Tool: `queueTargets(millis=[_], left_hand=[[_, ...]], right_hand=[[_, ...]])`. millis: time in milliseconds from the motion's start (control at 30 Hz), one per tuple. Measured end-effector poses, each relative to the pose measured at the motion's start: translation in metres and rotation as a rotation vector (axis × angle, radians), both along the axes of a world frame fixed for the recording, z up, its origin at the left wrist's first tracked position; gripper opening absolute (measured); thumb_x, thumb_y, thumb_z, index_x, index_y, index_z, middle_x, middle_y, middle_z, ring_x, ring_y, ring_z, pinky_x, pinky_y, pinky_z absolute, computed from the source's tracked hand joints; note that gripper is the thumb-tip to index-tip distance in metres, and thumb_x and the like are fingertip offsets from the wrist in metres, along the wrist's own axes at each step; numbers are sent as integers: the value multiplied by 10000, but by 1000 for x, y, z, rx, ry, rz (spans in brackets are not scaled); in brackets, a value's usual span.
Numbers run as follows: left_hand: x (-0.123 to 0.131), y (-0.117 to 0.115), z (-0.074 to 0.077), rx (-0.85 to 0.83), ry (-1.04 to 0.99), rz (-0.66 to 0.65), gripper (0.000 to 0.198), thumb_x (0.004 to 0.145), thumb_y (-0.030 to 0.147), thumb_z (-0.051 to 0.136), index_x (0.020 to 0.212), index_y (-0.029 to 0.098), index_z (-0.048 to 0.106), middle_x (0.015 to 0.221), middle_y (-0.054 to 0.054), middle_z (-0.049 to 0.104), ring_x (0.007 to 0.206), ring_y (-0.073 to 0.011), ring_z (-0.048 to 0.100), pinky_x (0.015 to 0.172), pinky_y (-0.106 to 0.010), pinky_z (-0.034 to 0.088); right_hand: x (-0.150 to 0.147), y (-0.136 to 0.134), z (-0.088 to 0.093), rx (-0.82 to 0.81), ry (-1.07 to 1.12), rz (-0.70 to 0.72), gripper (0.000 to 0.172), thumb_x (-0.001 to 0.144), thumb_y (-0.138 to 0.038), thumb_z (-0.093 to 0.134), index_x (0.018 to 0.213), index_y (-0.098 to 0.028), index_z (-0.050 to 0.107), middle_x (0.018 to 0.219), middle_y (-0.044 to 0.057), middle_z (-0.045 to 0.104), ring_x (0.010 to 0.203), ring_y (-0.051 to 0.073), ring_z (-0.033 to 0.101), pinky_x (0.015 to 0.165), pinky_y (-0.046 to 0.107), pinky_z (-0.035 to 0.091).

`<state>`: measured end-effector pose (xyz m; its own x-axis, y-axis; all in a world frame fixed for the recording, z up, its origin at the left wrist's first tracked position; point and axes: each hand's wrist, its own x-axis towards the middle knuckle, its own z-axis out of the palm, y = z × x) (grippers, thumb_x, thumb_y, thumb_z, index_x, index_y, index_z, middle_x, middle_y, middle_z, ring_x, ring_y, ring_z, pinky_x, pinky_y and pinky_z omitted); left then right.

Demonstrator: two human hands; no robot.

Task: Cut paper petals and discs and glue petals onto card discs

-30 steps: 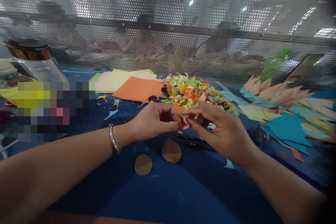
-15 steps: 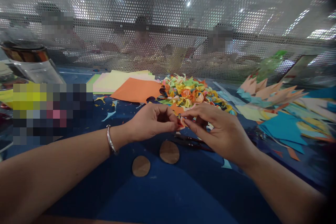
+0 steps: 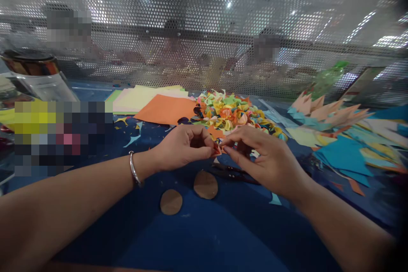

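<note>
Between my two hands is a small orange paper piece [image 3: 217, 151], mostly covered by the fingertips. My left hand [image 3: 188, 148], with a silver bangle [image 3: 134, 168] at its wrist, pinches it from the left. The thumb and forefinger of my right hand [image 3: 263, 155] are closed at the paper's right side. Below the hands lie two brown card discs [image 3: 205, 184], one larger than the other. Dark-handled scissors [image 3: 232, 175] lie partly hidden under my right hand. Just beyond is a heap of small folded coloured paper pieces [image 3: 231, 109].
Orange sheets [image 3: 167, 109] and pale yellow sheets [image 3: 137, 98] lie at the back left. On the right are folded peach paper points [image 3: 331, 110] and blue paper [image 3: 342, 155]. A clear container [image 3: 40, 78] stands far left. A perforated metal screen [image 3: 204, 4] rises behind; people sit beyond it.
The fingers have shifted very slightly around the orange paper, with the right fingertips a touch further from it. Everything else on the table stays where it was.
</note>
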<state>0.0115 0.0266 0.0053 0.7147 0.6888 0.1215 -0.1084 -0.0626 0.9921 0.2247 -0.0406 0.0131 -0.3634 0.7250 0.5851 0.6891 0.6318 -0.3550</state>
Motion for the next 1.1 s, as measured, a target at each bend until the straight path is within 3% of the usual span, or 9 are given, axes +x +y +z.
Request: queueTargets(millis=[233,467,567,1100], left_hand=[[0,2,-3,80,46,46,169,715,162,756,773,156,598,790,-6,704,764,-92,682,802,-235,541],[-3,-5,0,531,179,140,61,797,199,682,779,174,629,788,-9,711,693,-95,631,680,-223,514],[-4,-8,3,653,223,162,46,816,203,664,783,177,645,772,-8,716,677,-95,627,660,-219,507],[-3,-8,0,602,197,184,43,808,174,671,781,176,638,805,-17,727,683,-92,626,672,-221,516]], right_hand=[[0,-1,-2,58,10,-12,95,952,-188,633,1012,-253,670,941,50,732,817,186,696,649,297,533],[-4,-2,0,8,12,-34,72,958,-269,637,1005,-236,681,896,44,731,635,141,644,588,286,543],[-5,-2,-1,-28,40,-37,95,959,-282,634,1012,-220,683,883,44,731,606,130,630,570,274,545],[-4,-2,-3,-75,76,-51,66,964,-270,625,947,-229,672,890,48,734,724,157,690,566,257,535]])
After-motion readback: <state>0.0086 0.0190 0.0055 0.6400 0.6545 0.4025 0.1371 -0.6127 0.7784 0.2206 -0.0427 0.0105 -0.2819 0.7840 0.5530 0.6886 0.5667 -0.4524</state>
